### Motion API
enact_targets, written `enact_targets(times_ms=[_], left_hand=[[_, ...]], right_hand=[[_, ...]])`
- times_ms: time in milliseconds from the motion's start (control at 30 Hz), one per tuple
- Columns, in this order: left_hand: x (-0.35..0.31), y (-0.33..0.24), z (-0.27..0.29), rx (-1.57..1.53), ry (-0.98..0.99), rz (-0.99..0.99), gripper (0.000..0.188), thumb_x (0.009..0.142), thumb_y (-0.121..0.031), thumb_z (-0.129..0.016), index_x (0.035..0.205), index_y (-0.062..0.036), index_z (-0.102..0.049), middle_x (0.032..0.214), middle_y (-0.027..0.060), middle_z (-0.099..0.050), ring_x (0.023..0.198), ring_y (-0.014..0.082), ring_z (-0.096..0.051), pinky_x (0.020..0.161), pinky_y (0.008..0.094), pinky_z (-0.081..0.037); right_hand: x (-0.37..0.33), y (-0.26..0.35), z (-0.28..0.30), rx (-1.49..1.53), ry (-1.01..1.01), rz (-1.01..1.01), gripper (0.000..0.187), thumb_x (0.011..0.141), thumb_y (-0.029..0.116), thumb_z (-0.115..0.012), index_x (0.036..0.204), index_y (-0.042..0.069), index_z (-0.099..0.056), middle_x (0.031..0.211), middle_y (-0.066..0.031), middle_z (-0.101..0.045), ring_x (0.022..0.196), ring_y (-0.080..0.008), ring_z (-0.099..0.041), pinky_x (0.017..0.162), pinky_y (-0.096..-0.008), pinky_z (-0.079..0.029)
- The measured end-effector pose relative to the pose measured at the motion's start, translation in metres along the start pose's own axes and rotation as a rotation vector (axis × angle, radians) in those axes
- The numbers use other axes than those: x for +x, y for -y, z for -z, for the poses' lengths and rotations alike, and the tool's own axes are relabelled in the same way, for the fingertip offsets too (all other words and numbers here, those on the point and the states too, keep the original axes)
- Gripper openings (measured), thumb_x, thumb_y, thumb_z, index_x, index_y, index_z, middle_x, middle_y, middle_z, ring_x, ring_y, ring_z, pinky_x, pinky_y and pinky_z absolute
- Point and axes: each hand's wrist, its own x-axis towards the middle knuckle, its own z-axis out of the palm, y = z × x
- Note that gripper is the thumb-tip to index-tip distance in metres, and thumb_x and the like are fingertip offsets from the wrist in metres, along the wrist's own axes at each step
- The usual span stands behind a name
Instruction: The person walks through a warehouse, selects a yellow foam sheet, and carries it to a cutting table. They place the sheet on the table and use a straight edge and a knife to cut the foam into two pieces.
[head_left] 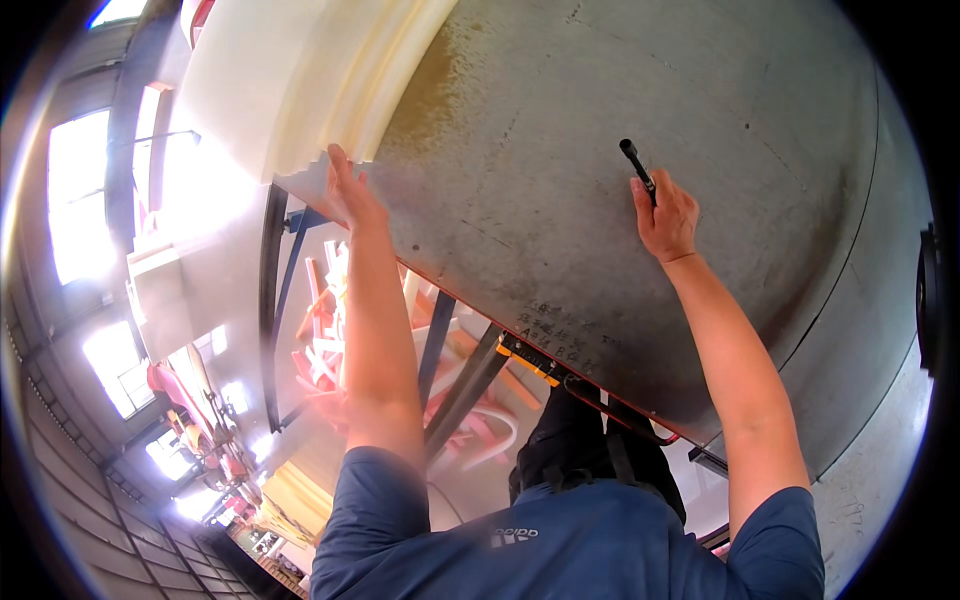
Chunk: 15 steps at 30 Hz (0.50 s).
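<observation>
A long cream slab (340,70) with a ridged, stepped profile lies across the upper left of the grey worktable (600,250). My left hand (353,190) is at its near end, fingers stretched out and at least close to the stepped edge; whether they press on it I cannot tell. My right hand (668,215) is closed around a black stick-shaped tool (638,168) with a round, thicker head, held over the middle of the tabletop. The head points away from me, up and to the left. My fingers hide the tool's lower part.
A brownish stain (425,95) marks the tabletop beside the slab. Pink and white offcuts (330,340) are heaped below the table's left edge, by its metal legs (465,385). A yellow-and-black fitting (528,360) sits under the near edge. Bright windows (80,195) line the left side.
</observation>
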Motion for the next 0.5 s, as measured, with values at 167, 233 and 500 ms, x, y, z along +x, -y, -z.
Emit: enact_targets(times_ms=[167,233,500], left_hand=[[-0.010,-0.018,-0.013,0.112,-0.026,0.072,0.072,0.084,-0.054,-0.067,0.123,0.0051,-0.056,0.124,0.0118,-0.055,0.116,0.0231,-0.050,0.100,0.0390,-0.042],[-0.012,-0.027,-0.010,0.084,-0.008,0.071,0.077,0.084,-0.057,-0.064,0.127,0.0046,-0.052,0.128,0.0137,-0.053,0.120,0.0258,-0.049,0.101,0.0401,-0.041],[-0.005,-0.034,0.000,0.063,0.027,0.104,0.089,0.084,-0.065,-0.058,0.138,0.0026,-0.041,0.138,0.0183,-0.047,0.130,0.0321,-0.044,0.103,0.0416,-0.038]], right_hand=[[0.007,-0.005,0.001,-0.002,-0.063,0.056,0.024,0.093,0.026,-0.058,0.079,0.009,-0.051,0.061,-0.0075,-0.052,0.055,-0.0288,-0.054,0.049,-0.0377,-0.041],[0.004,-0.003,0.001,-0.015,-0.024,0.035,0.023,0.093,0.026,-0.058,0.078,0.009,-0.051,0.061,-0.0072,-0.052,0.054,-0.0281,-0.054,0.049,-0.0374,-0.041],[0.002,0.000,0.001,-0.006,-0.001,0.016,0.023,0.093,0.027,-0.057,0.078,0.009,-0.052,0.061,-0.0073,-0.053,0.055,-0.0285,-0.054,0.049,-0.0380,-0.042]])
